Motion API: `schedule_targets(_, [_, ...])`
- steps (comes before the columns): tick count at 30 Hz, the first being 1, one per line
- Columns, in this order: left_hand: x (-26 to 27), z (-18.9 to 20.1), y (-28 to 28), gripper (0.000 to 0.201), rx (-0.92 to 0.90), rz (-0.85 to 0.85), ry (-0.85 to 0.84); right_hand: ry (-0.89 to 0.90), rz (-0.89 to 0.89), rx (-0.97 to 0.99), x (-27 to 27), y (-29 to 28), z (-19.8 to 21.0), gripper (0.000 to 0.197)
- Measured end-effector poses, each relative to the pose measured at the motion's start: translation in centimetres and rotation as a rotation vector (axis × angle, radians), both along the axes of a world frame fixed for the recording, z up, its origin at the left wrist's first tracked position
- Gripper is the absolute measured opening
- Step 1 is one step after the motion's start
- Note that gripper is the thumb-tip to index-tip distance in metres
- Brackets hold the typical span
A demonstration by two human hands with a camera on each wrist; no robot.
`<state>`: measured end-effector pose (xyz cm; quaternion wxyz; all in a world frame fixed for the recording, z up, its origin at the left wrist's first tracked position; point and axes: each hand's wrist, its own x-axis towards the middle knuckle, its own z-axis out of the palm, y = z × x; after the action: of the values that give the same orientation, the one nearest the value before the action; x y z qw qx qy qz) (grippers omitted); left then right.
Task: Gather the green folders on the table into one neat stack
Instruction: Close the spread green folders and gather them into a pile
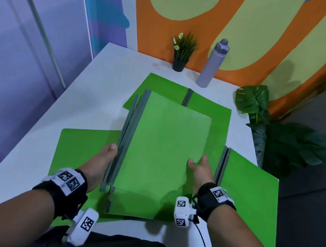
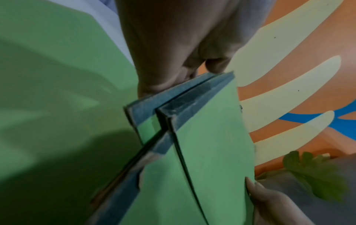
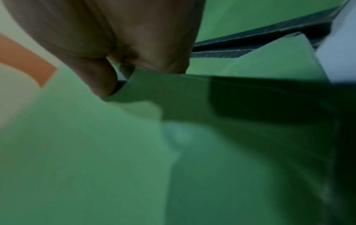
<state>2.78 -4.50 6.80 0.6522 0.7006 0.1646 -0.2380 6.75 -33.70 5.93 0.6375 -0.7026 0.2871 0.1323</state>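
Head view is showing you partway through the gathering step: you are holding a small bundle of green folders (image 1: 166,144) lifted above the table (image 1: 91,103), near the middle of its front edge. Your left hand (image 1: 102,163) is gripping the bundle's grey spine side, fingers curled under and thumb pressing on the edge. Your right hand (image 1: 200,171) is pinching the open side, thumb on top of the cover, the other fingers hidden beneath it.

Left wrist view is showing at least two folders in the bundle (image 2: 192,137), their grey-blue spines slightly out of line, one set a little behind the other. Right wrist view is blurred, but your thumb (image 3: 100,79) is clamping down on a green cover (image 3: 173,94).

More folders are lying loose on the table: one (image 1: 86,147) towards the left edge, one (image 1: 250,186) at the front right corner and reaching past the right edge, one or two (image 1: 168,87) towards the back edge, and one (image 1: 138,206) under the bundle at the front edge.

Judging from this, the next move is calling for setting the bundle down squarely on one of the loose folders, or sliding the loose ones beneath it, then squaring spines and edges.

The folders are looking thin, flat and stiff, bright green, each with a grey spine strip. The top cover is bowing slightly.
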Motion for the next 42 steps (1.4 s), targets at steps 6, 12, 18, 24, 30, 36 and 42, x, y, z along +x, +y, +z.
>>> schedule_targets(6, [0.2,-2.8,1.6,0.052,0.228,0.19,0.029,-0.111,0.143,-0.046,0.2,1.4,-0.3,0.032])
schedule_targets(12, [-1.0,-5.6,6.6,0.057,0.295,0.352,0.107,0.17,0.136,-0.913,-0.8,-3.9,-3.7,0.04])
schedule_targets(18, [-1.7,-8.1,6.8,0.058,0.237,0.391,0.157,0.434,0.203,-1.077,-4.1,-6.1,-5.5,0.057])
schedule_targets(24, [-0.3,-8.0,5.9,0.059,0.179,0.352,0.121,0.35,0.328,-1.138,-4.3,-7.6,-5.5,0.03])
schedule_targets(30, [0.4,-7.5,5.3,0.059,0.161,0.336,0.122,0.099,0.153,-1.142,-2.8,-8.9,-2.5,0.003])
schedule_targets(36, [1.1,-6.7,5.7,0.057,0.16,0.372,0.099,-0.207,-0.008,-1.311,-0.3,-10.4,3.9,0.02])
schedule_targets(42, [1.5,-5.7,4.4,0.056,0.091,0.356,0.075,-0.628,-0.074,-1.388,1.6,-8.2,9.4,0.037])
